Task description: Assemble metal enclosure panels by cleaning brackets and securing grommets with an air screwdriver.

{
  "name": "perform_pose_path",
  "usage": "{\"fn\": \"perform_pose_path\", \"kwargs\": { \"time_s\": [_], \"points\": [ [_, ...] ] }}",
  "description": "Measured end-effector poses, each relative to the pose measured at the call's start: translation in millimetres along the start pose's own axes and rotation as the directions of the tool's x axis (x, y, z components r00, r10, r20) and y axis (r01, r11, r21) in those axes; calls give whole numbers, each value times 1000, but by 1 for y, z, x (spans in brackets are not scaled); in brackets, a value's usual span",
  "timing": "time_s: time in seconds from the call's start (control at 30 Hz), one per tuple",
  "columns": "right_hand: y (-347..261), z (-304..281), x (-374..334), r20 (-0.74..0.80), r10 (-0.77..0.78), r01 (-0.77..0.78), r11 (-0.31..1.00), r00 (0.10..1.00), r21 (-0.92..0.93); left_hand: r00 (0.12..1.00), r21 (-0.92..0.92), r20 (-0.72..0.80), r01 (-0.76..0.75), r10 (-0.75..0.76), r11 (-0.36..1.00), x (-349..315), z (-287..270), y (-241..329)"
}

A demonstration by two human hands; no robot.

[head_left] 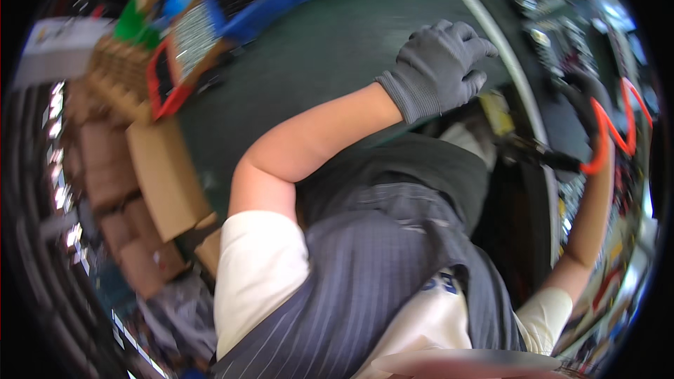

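My left hand [441, 67], in a grey knit glove, hovers over the dark green work surface [316, 49]. Its thumb and index finger stand apart, and nothing shows between them. To the right, my right hand [584, 95] in a dark glove reaches out beside grey metal parts [565, 45]. Its fingers are dark and blurred, so whether they hold anything is hidden. An orange coiled hose [602, 137] passes over that wrist. One end meets a black handheld tool [533, 151], which lies near the pale edge strip, below a yellow piece [497, 112].
Blue bins [263, 10] stand along the far left of the surface, one with dark contents. A red-edged box [165, 88] and cardboard boxes [168, 179] fill the left side. A pale curved edge [491, 24] separates the green surface from the parts on the right.
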State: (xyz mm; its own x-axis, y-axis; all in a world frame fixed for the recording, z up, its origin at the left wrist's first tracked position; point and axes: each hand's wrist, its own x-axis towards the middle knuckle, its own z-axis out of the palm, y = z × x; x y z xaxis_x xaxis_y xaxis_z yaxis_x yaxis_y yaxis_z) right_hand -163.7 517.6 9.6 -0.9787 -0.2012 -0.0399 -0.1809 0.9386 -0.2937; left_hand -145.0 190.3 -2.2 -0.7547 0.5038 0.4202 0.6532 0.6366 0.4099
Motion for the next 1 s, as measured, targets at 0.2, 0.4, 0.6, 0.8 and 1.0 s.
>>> {"fn": "perform_pose_path", "kwargs": {
  "time_s": [0.2, 0.4, 0.6, 0.8, 1.0],
  "points": [
    [86, 46, 14, -33, 192, -187, 975, 981, 118, 926, 345, -84, 374, -369, 861, -117, -88, -88],
    [123, 65, 27, 19, 410, -403, 885, 912, 233, 861, 683, -243, 479, -447, 552, -213, -163, -156],
    [85, 53, 7, -35, 438, -399, 847, 898, 351, 869, 772, -245, 443, -429, 455, -232, -176, -172],
    [95, 44, -35, -82, 489, -322, 681, 868, 657, 944, 840, -158, 283, -290, 463, -198, -161, -180],
    [102, 64, -113, -517, 333, -128, 911, 789, 392, 915, 838, -171, 330, -366, 435, -203, -166, -184]
  ]
}}
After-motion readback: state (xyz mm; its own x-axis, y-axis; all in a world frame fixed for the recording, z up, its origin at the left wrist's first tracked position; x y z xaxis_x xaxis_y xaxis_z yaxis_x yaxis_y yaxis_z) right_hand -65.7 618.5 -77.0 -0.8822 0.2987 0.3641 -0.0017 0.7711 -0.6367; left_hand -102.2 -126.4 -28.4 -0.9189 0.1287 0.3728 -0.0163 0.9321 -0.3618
